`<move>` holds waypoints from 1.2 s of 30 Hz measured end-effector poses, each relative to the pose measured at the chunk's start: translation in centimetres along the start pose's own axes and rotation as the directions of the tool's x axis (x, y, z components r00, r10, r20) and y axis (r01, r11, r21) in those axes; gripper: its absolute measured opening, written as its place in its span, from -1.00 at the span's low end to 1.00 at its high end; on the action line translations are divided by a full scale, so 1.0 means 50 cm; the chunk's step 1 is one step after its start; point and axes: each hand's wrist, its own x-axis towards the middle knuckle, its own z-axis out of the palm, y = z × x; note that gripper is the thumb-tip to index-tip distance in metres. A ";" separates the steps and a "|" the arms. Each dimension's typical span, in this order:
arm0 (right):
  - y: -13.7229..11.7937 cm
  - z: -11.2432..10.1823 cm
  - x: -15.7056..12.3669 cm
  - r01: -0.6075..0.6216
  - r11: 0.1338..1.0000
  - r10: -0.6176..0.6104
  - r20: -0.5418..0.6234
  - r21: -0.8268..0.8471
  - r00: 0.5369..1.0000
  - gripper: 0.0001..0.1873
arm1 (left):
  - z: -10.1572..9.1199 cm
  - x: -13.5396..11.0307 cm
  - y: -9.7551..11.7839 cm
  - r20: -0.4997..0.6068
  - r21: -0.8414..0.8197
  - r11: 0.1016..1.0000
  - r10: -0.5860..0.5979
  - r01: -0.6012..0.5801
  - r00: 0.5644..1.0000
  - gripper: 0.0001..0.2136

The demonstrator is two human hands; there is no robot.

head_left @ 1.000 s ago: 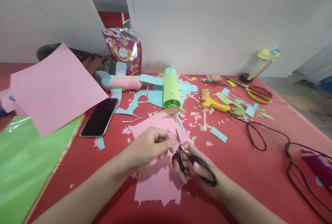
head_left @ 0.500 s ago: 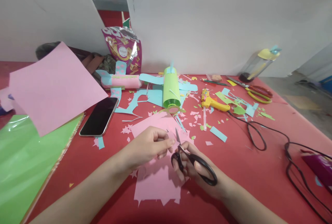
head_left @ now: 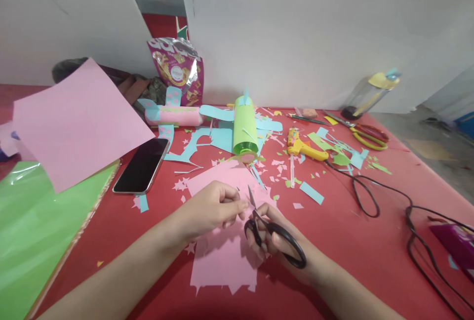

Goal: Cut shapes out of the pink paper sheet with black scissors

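Note:
In my right hand point(head_left: 276, 233) is a pair of black-handled scissors point(head_left: 284, 241), their blades apart and pointing up and away. My left hand point(head_left: 218, 206) is closed in a pinch just left of the blades; a small bit of pink paper seems to be between its fingertips, mostly hidden. Beneath both hands lies a pink paper sheet point(head_left: 222, 273) with jagged cut edges. Small pink paper stars point(head_left: 180, 184) are scattered left of it. Beyond the hands stands a green paper-covered tube with blue wings point(head_left: 244, 120).
A pink tube plane point(head_left: 179, 115) and a snack bag point(head_left: 179, 70) sit at the back. A phone point(head_left: 142, 167) and large pink sheet point(head_left: 81, 122) lie left. To the right are a yellow glue gun point(head_left: 307, 148), its black cable point(head_left: 388, 187), more scissors point(head_left: 370, 137) and paper scraps.
The scissors in my right hand have tilted slightly and their handles sit a little closer together. My left hand has hardly moved.

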 end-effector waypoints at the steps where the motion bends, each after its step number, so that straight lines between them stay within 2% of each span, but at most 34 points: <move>1: 0.000 0.000 0.000 -0.004 1.000 0.004 -0.001 0.000 1.000 -0.62 | -0.001 0.000 0.000 0.002 0.004 1.000 -0.005 0.005 1.000 -0.76; 9: -0.002 0.006 0.001 -0.015 1.000 0.015 -0.036 0.010 0.999 -0.61 | 0.002 0.001 -0.003 -0.007 -0.045 0.999 0.009 -0.010 1.000 -0.77; 15: 0.004 0.006 0.000 0.049 0.999 -0.048 -0.046 0.007 0.998 -0.64 | 0.021 0.005 -0.005 -0.055 -0.184 0.981 0.045 -0.054 0.997 -0.78; 20: -0.003 0.008 -0.001 0.055 0.997 -0.057 -0.043 -0.046 0.997 -0.61 | 0.036 0.007 -0.004 -0.078 -0.310 0.946 0.068 -0.089 0.995 -0.81; 26: -0.002 0.009 -0.001 0.080 0.997 -0.080 -0.015 -0.001 0.997 -0.61 | 0.045 0.009 -0.012 -0.132 -0.343 0.932 0.075 -0.116 0.988 -0.80; 36: 0.011 0.009 -0.001 0.106 0.994 -0.107 -0.051 -0.019 0.993 -0.65 | 0.066 0.009 -0.010 -0.207 -0.402 0.906 0.054 -0.135 0.977 -0.76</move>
